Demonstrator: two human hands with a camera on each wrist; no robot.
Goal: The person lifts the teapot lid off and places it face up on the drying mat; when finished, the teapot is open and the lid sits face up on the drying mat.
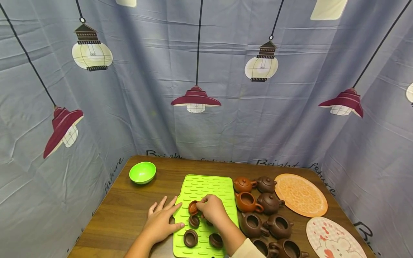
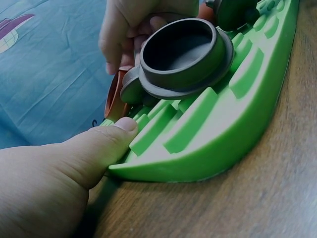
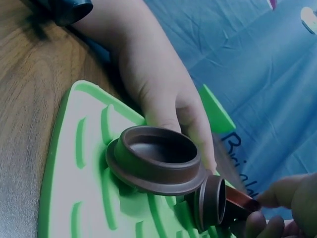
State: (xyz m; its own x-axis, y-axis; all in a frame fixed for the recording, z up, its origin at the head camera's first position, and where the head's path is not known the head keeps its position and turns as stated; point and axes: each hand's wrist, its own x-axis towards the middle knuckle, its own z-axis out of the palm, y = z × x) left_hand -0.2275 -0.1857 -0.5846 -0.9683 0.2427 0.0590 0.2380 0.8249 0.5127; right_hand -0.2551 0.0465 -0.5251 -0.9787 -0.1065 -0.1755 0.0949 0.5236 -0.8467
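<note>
At lower centre of the head view, your left hand (image 1: 161, 223) splays wide, thumb on the left edge of the lime-green mat (image 1: 206, 184); right of it is the tipped terracotta teapot lid (image 1: 192, 208), its right side pinched by your right hand (image 1: 212, 209); a slack pinch could drop it; a stray knuckle could topple the dark brown teapot lid (image 1: 194, 221) on edge just below.

Curtained-off booth: lamp-print drapes (image 1: 232, 132) 3 sides, brn wood-look tbl (image 1: 129, 202).
</note>
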